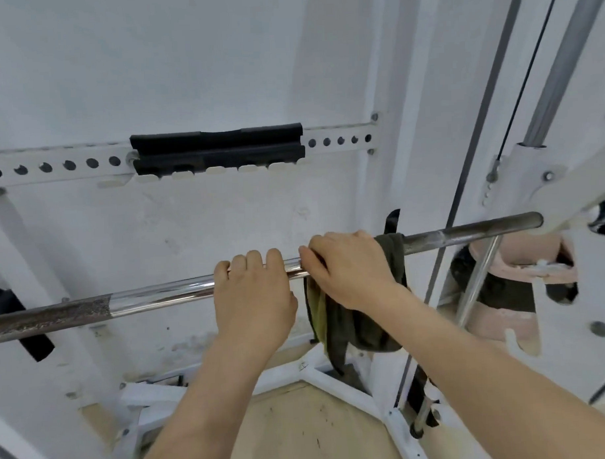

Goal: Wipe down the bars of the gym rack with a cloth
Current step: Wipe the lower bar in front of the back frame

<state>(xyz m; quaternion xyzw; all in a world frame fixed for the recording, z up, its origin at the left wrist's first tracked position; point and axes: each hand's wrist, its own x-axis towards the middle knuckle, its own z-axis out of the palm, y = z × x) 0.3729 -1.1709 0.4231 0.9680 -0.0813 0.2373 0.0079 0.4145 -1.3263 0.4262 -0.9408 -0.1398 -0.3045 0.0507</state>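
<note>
A long steel bar [159, 292] runs across the view from lower left to upper right, shiny in the middle and dull at both ends. My left hand [253, 293] is wrapped over the bar near its middle. Just to its right, my right hand [347, 265] presses a dark olive cloth [362, 326] around the bar. The cloth drapes over the bar and hangs down below my right hand, showing a yellow-green underside. The part of the bar under both hands is hidden.
A white perforated crossbeam [52, 166] with a black pad [217, 148] runs behind the bar. White uprights, a cable and a chrome guide rod [562, 59] stand at the right, with pink weight plates [516, 290] below. The rack's white base frame [347, 379] lies on the wooden floor.
</note>
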